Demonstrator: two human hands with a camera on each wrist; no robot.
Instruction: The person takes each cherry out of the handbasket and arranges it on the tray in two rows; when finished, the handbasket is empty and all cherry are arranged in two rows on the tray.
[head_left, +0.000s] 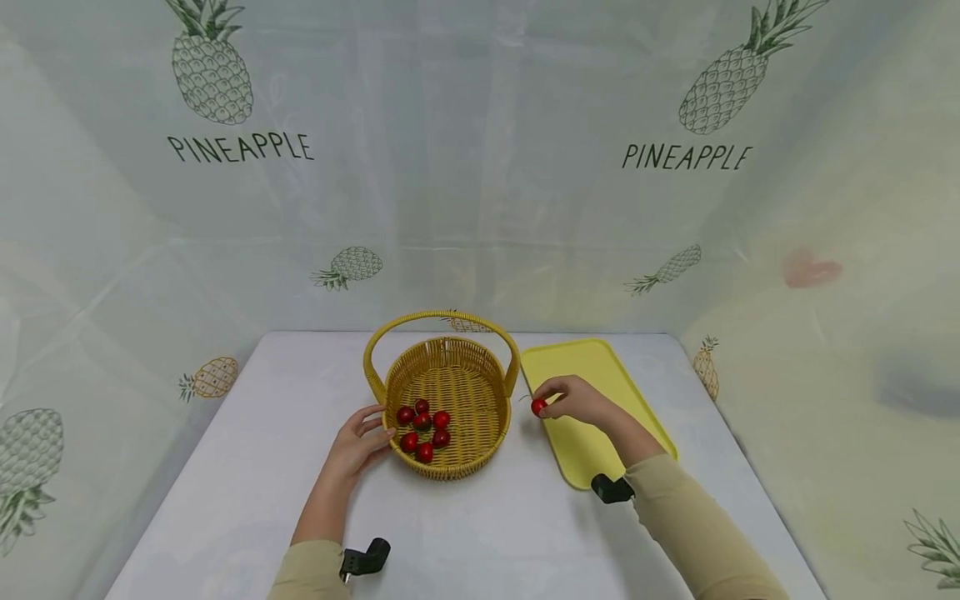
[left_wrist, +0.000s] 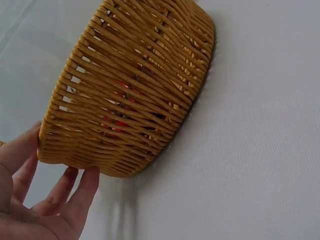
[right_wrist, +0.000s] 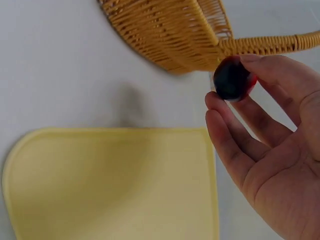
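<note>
A round, golden woven basket [head_left: 487, 392] with a tall arched handle stands on the table. Several dark red cherries [head_left: 422, 422] lie in its left part; bits of red show through the weave in the left wrist view. My left hand [head_left: 356, 446] rests its relaxed fingertips against the basket's left side, at the rim and just below, as the left wrist view shows. My right hand [head_left: 579, 402] pinches one cherry [right_wrist: 234, 79] between thumb and fingertips, its thin stem pointing left. That hand is above the left edge of a yellow tray [head_left: 600, 454], right of the basket.
The basket's handle [head_left: 442, 315] arches high over its far side. The white table [head_left: 247, 467] ends at a pale curtain [head_left: 465, 183] printed with pineapples, which hangs behind and at both sides. A black wrist camera [head_left: 367, 557] sits on the left wrist, another camera [head_left: 611, 489] on the right.
</note>
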